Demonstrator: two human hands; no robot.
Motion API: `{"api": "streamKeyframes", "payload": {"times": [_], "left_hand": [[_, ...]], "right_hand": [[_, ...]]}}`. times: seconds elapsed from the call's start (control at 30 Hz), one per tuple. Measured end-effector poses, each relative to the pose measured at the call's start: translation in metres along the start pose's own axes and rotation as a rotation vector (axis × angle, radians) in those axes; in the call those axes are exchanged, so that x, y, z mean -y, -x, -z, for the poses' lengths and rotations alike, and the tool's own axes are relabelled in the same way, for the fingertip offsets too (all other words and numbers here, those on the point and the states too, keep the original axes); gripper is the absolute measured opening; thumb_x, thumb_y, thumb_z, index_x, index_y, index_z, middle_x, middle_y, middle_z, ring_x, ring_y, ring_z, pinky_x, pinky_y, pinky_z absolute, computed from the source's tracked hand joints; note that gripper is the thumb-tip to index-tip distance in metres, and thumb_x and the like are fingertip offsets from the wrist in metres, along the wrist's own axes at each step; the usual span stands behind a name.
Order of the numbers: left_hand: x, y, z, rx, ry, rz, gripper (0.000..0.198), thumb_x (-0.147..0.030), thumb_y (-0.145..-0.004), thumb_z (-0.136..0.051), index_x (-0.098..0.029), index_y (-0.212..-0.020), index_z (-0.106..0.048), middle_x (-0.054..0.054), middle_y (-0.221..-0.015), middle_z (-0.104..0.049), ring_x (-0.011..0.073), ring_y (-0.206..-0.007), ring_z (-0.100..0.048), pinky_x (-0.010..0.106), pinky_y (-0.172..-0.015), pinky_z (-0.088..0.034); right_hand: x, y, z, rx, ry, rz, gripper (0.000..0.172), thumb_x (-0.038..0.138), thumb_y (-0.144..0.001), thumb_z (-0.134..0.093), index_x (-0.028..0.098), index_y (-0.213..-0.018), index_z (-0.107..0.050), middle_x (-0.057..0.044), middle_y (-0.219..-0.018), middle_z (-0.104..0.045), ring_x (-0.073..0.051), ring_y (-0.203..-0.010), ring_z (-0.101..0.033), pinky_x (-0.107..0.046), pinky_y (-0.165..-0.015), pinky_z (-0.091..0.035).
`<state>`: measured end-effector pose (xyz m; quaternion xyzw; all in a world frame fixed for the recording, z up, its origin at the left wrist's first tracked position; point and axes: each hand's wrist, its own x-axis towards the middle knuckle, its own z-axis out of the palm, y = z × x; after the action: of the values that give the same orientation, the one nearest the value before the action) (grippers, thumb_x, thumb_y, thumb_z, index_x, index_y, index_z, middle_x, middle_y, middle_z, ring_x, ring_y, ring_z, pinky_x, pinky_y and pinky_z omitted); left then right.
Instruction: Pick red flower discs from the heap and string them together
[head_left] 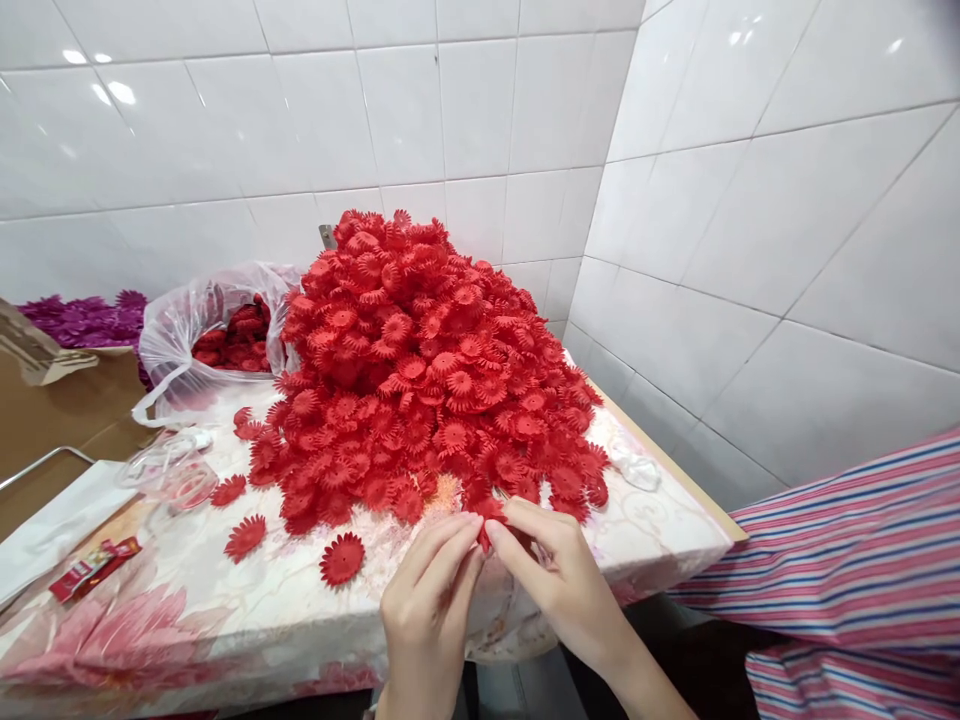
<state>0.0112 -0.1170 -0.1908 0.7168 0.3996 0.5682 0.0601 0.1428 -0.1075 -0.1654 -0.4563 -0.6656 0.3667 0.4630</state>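
Between my two hands, at the table's front edge, is a red artificial flower piece (489, 512) with a fringed rim. My left hand (433, 585) pinches its left side with thumb and fingertips. From the right, my right hand (551, 570) grips the same piece, its fingers bent and partly covering it. Just beyond the fingertips rises a tall heap of red flower pieces (420, 370). A single flower piece (343, 559) lies flat to the left of my left hand, and another loose one (245, 538) is farther left.
A clear plastic bag (169, 330) with darker red pieces stands left of the heap. Purple flower pieces (90, 320) and a cardboard box (75, 410) are at far left. A red wrapper (95, 570) lies on the floral tablecloth (292, 620). Striped fabric (855, 550) hangs at right.
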Motion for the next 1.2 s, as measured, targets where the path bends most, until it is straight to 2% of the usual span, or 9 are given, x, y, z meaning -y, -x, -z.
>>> {"api": "streamKeyframes", "payload": {"times": [0.17,0.27,0.37,0.5,0.57,0.7,0.87,1.03,1.2], "left_hand": [[-0.008,-0.003,0.006,0.119,0.165,0.190,0.014,-0.014,-0.079,-0.064,-0.022,-0.083,-0.074,0.003,-0.081,-0.075,0.0156,-0.070,-0.069,0.021,-0.064,-0.055],[-0.001,-0.008,0.015,0.012,0.032,0.261,0.011,-0.018,-0.079,-0.063,-0.022,-0.081,-0.074,0.002,-0.079,-0.075,0.0164,-0.072,-0.069,0.023,-0.067,-0.055],[0.015,-0.020,0.018,-0.134,-0.234,0.256,0.016,-0.024,-0.084,-0.058,-0.018,-0.087,-0.073,0.007,-0.086,-0.073,0.0198,-0.082,-0.067,0.030,-0.076,-0.053],[0.030,-0.038,0.010,0.081,-0.613,0.137,0.041,-0.030,-0.088,-0.050,-0.014,-0.125,-0.057,0.020,-0.122,-0.059,0.0336,-0.113,-0.052,0.049,-0.091,-0.044],[0.031,-0.040,0.015,0.120,-0.720,0.133,0.046,-0.031,-0.089,-0.046,-0.013,-0.132,-0.050,0.022,-0.128,-0.053,0.0359,-0.116,-0.047,0.052,-0.093,-0.041],[0.034,-0.022,0.055,-0.029,-0.801,0.202,0.045,-0.038,-0.091,-0.040,-0.014,-0.126,-0.054,0.017,-0.116,-0.059,0.0314,-0.107,-0.052,0.048,-0.094,-0.040],[0.044,0.015,0.092,0.116,-0.847,0.299,0.046,-0.051,-0.087,-0.039,-0.016,-0.100,-0.066,0.015,-0.101,-0.066,0.0330,-0.098,-0.056,0.048,-0.086,-0.043],[0.054,0.028,0.088,0.196,-0.805,0.360,0.045,-0.053,-0.082,-0.048,-0.017,-0.101,-0.067,0.014,-0.099,-0.068,0.0322,-0.093,-0.059,0.045,-0.078,-0.047],[0.049,0.029,0.080,0.118,-0.690,0.449,0.040,-0.051,-0.079,-0.054,-0.023,-0.106,-0.064,0.008,-0.098,-0.068,0.0283,-0.087,-0.063,0.041,-0.076,-0.050]], "right_hand": [[-0.010,0.003,0.011,0.090,-0.374,-0.115,0.041,0.038,-0.082,-0.054,0.019,-0.051,-0.035,0.005,-0.052,-0.029,-0.010,-0.050,-0.029,-0.025,-0.048,-0.025],[-0.014,0.002,0.029,-0.181,-0.482,-0.141,0.041,0.048,-0.076,-0.059,0.020,-0.052,-0.041,0.005,-0.051,-0.033,-0.011,-0.048,-0.030,-0.025,-0.045,-0.027],[-0.019,-0.008,0.049,-0.487,-0.110,-0.082,0.044,0.052,-0.078,-0.057,0.021,-0.054,-0.037,0.005,-0.053,-0.031,-0.011,-0.049,-0.031,-0.025,-0.048,-0.027],[-0.028,-0.020,0.058,-0.559,0.571,-0.034,0.040,0.057,-0.078,-0.055,0.021,-0.064,-0.043,0.004,-0.055,-0.035,-0.013,-0.050,-0.036,-0.027,-0.052,-0.028],[-0.032,-0.017,0.054,-0.560,0.707,-0.015,0.039,0.058,-0.082,-0.048,0.020,-0.077,-0.049,0.002,-0.059,-0.043,-0.016,-0.053,-0.044,-0.028,-0.052,-0.030],[-0.028,0.002,0.043,-0.579,0.677,0.137,0.021,0.038,-0.089,-0.047,0.019,-0.083,-0.051,0.000,-0.064,-0.049,-0.017,-0.059,-0.050,-0.029,-0.058,-0.038],[-0.014,0.001,0.022,-0.236,0.613,0.352,0.008,0.018,-0.087,-0.050,0.017,-0.086,-0.058,-0.008,-0.084,-0.059,-0.022,-0.083,-0.054,-0.034,-0.073,-0.046],[-0.018,-0.040,0.008,0.133,0.912,0.416,0.025,0.016,-0.084,-0.057,0.019,-0.108,-0.063,-0.018,-0.125,-0.051,-0.036,-0.119,-0.040,-0.050,-0.089,-0.041],[-0.029,-0.090,0.019,0.325,1.124,0.391,0.025,0.020,-0.091,-0.048,0.021,-0.111,-0.062,-0.017,-0.124,-0.050,-0.031,-0.114,-0.044,-0.043,-0.080,-0.046]]}}
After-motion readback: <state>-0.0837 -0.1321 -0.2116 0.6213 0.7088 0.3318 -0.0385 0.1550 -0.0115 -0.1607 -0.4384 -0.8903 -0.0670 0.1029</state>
